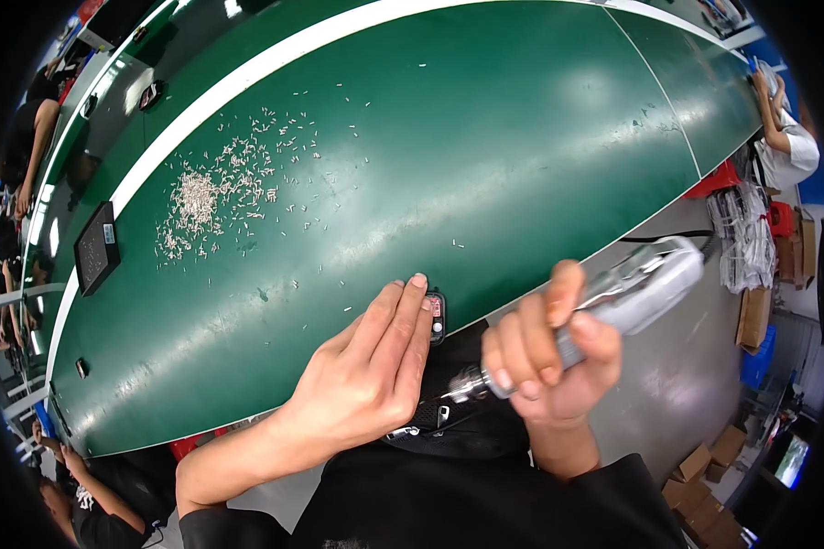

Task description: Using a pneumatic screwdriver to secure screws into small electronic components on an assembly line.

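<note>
My left hand [372,359] rests at the near edge of the green table, its fingers stretched close together over a small black device [439,322] and holding it there. Part of the device's open face shows a reddish board and a white round spot; my fingers cover the rest, and the thumb is hidden. My right hand [554,352] is wrapped round a grey, partly see-through electric screwdriver [645,288]. Its tip points left and down toward my lap, below the device and apart from it. The screwdriver is somewhat blurred.
Many small silvery screw-like pieces [197,199] lie heaped and scattered on the green table [485,137]. A dark box with a small display [97,249] stands at the left. Co-workers sit along the left and far right. Cardboard boxes [705,494] stand on the floor at right.
</note>
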Demonstrator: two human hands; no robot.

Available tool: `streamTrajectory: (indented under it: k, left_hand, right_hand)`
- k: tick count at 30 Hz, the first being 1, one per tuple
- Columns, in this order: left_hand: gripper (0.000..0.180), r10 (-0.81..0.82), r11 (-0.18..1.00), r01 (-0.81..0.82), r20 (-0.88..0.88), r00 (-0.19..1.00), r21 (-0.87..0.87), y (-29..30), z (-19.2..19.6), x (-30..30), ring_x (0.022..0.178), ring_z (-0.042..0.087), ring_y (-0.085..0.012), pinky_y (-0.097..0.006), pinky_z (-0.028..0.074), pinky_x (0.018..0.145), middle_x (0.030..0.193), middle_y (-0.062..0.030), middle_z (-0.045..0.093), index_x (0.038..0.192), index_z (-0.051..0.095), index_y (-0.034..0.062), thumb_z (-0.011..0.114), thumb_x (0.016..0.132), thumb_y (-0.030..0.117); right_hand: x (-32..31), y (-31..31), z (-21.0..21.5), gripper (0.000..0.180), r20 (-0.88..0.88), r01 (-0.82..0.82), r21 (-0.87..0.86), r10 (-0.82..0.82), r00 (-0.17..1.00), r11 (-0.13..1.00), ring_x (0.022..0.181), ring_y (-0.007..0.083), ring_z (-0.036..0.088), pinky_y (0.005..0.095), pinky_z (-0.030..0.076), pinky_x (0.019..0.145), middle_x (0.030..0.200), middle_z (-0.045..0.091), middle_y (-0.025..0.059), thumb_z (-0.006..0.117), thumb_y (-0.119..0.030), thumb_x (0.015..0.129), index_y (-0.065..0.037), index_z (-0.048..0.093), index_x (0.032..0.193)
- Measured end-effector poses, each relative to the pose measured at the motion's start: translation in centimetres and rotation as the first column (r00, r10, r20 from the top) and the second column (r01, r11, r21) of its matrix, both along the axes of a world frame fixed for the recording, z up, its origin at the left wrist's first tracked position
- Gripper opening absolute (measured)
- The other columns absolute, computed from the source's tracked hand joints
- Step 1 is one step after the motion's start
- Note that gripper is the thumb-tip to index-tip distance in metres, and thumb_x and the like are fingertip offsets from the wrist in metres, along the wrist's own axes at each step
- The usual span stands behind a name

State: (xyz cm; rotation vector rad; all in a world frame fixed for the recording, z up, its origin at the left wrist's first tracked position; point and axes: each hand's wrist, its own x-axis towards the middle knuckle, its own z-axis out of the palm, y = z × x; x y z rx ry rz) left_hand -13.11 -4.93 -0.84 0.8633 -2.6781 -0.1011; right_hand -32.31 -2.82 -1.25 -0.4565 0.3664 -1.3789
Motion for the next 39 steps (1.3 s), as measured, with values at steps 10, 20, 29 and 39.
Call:
streamTrajectory:
  k: [10,20,29,39]
  left_hand:
    - [0.042,0.015,1.000,-0.016,0.054,0.998,0.005,0.8,-0.5,0.2,0.106,0.059,-0.0334,-0.034,0.052,0.089,0.115,-0.0274,0.059,0.101,0.064,-0.0139,0.058,0.063,0.004]
    - [0.037,0.048,0.997,-0.047,-0.018,0.999,0.059,1.0,-0.7,0.4,0.106,0.059,-0.0346,-0.037,0.054,0.082,0.116,-0.0256,0.058,0.105,0.060,-0.0133,0.066,0.070,-0.001]
    - [0.039,0.021,1.000,-0.022,-0.077,0.997,-0.013,0.8,-1.6,0.7,0.104,0.059,-0.0331,-0.035,0.052,0.087,0.111,-0.0257,0.060,0.098,0.063,-0.0136,0.060,0.064,0.004]
    - [0.038,0.034,0.998,-0.037,-0.074,0.997,-0.041,0.9,-1.1,0.5,0.106,0.056,-0.0306,-0.035,0.050,0.089,0.109,-0.0238,0.060,0.100,0.062,-0.0135,0.060,0.067,0.004]
  right_hand:
    - [-1.3,-6.2,2.1,0.016,-0.353,-0.062,-0.324,-0.060,0.934,0.944,0.041,0.0112,0.041,0.0291,0.042,0.049,0.050,0.038,-0.0008,0.040,-0.021,0.092,-0.006,0.043,0.096]
    - [0.1,-6.6,0.9,0.016,-0.368,-0.031,-0.283,-0.079,0.927,0.959,0.038,0.0109,0.038,0.0281,0.039,0.045,0.048,0.038,0.0000,0.039,-0.018,0.091,-0.004,0.045,0.095]
    - [1.1,-6.8,3.0,0.011,-0.676,-0.250,-0.322,-0.036,0.736,0.913,0.038,0.0090,0.036,0.0254,0.035,0.042,0.050,0.040,0.0006,0.047,-0.015,0.088,-0.005,0.042,0.086]
    - [1.1,-6.5,3.2,0.013,-0.524,-0.299,-0.179,0.167,0.836,0.937,0.054,0.0094,0.051,0.0236,0.039,0.048,0.063,0.054,0.0046,0.064,-0.008,0.078,0.001,0.054,0.078]
